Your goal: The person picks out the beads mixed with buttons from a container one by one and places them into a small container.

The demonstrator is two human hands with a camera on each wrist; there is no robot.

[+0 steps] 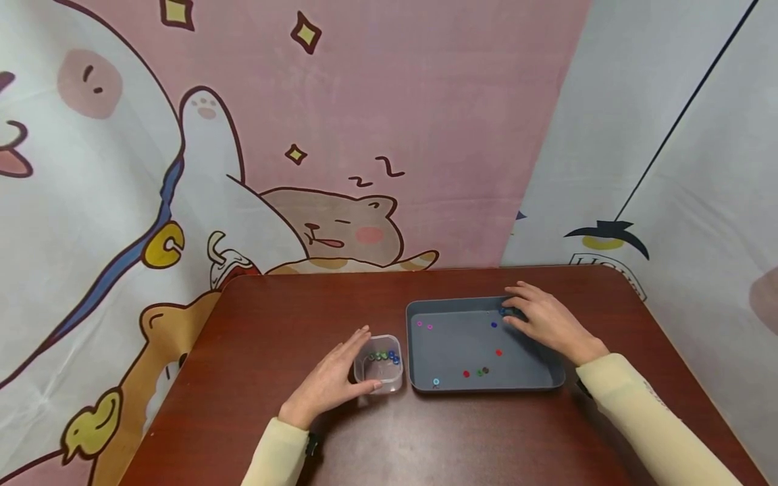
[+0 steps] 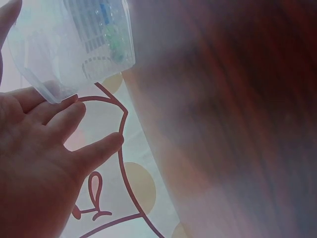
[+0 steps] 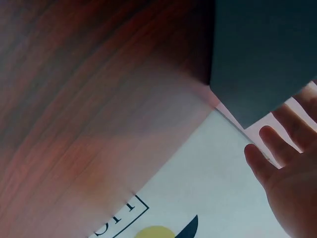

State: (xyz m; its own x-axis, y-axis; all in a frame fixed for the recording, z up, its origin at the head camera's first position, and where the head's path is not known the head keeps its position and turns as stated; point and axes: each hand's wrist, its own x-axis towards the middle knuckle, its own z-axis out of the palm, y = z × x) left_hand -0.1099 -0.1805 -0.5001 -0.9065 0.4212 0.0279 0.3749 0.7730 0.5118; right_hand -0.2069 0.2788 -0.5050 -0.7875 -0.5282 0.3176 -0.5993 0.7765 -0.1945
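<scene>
My left hand wraps around a small clear plastic box, thumb along its near side and fingers at its far left side. Several green and blue beads lie in the box. In the left wrist view the fingers meet the box's clear wall. My right hand reaches over the far right corner of a grey tray, with thumb and forefinger parted around a blue bead. Another dark blue bead lies just below the fingertips. The right wrist view shows the other fingers relaxed.
In the tray lie pink ring beads, red beads, a green bead beside a brown one, and a light blue bead. The brown wooden table meets a cartoon-printed curtain behind.
</scene>
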